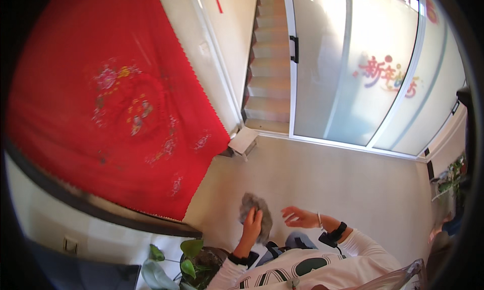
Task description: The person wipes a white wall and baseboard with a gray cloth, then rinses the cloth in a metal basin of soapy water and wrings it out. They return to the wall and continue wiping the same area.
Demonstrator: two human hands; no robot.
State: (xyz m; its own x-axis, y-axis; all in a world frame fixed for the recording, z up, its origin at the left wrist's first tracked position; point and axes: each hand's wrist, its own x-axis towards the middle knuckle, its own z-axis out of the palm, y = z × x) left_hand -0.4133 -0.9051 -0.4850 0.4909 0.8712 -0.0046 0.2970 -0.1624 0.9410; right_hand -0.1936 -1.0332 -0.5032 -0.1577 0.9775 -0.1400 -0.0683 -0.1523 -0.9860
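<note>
My left hand [252, 225] is closed around a crumpled grey cloth [266, 216], which looks soft and fuzzy. The cloth hangs in front of my body above the pale floor. To its right, my right hand [301, 217] is held in the air with its fingers apart and nothing in them. A gap separates that hand from the cloth. Both wrists wear black straps with small boxes, and a bracelet circles the right one. At the left spreads a large red cloth [124, 169] with embroidered flowers and a scalloped edge.
A small low stool [244, 140] stands by the red cloth's corner. Behind it rises a staircase [267, 87] beside frosted sliding doors [321, 82] bearing writing. A potted leafy plant [193, 248] is close at my left, near a dark flat panel [87, 269]. More plants [452, 176] stand at far right.
</note>
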